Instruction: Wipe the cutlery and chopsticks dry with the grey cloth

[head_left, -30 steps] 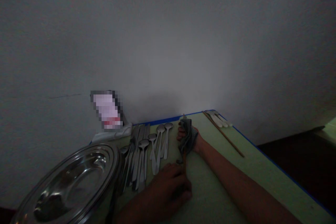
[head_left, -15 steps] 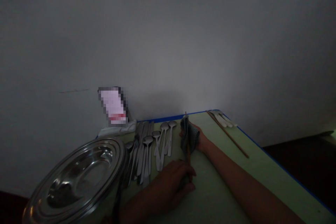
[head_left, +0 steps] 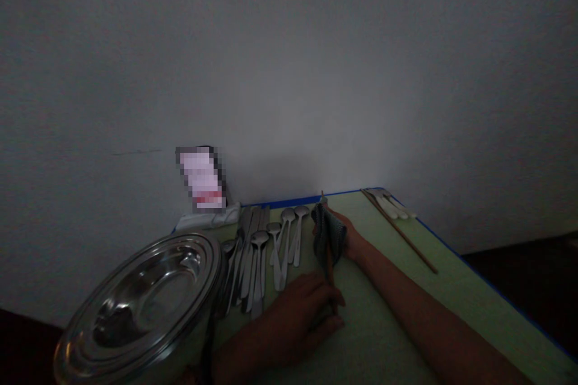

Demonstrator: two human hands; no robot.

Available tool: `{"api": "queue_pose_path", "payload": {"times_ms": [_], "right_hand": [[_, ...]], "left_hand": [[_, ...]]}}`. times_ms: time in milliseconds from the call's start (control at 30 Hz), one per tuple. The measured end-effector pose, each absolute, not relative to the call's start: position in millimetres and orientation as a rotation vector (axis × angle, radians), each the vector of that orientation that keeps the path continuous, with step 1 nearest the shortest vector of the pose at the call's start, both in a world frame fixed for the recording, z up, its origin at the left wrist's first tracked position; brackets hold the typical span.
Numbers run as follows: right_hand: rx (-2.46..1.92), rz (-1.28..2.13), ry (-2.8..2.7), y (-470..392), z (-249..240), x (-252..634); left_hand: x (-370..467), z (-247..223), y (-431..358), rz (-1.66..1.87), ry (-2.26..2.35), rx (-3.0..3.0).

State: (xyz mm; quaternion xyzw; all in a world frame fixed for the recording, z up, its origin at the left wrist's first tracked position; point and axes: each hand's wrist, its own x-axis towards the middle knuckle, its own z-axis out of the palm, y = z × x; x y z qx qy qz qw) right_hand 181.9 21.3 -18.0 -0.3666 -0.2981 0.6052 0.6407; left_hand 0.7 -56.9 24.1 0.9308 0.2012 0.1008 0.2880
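Between my hands a wooden chopstick (head_left: 330, 269) slants away from me over the table. My left hand (head_left: 307, 307) pinches its near end between thumb and fingers. Farther up, my right hand (head_left: 351, 236) grips a grey-green cloth (head_left: 332, 236) folded around the stick, whose far tip pokes out above the cloth. Left of the cloth lie several metal spoons (head_left: 274, 228) and a group of knives (head_left: 248, 252), partly overlapping. To the right, a second chopstick (head_left: 406, 237) rests on the table beside several white-handled forks (head_left: 391, 206).
A large shiny metal basin (head_left: 76, 337) stands at the left. Behind it a phone (head_left: 201, 177), its screen blurred, leans against the wall above a folded white cloth (head_left: 208, 219). The pale green table (head_left: 456, 313) has a blue edge and meets the wall at the back.
My view has turned slightly, so everything sits a little farther right in the picture. Both hands keep their hold on the chopstick and cloth, with hardly any shift between them.
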Motion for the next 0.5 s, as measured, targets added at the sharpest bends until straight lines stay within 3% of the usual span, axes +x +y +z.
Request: {"api": "queue_pose_path", "payload": {"times_ms": [500], "right_hand": [[-0.963,1.287,-0.624,23.4,-20.4,182.8]], "left_hand": [[0.2,17.6,-53.5,0.254,0.429,2.628]]}}
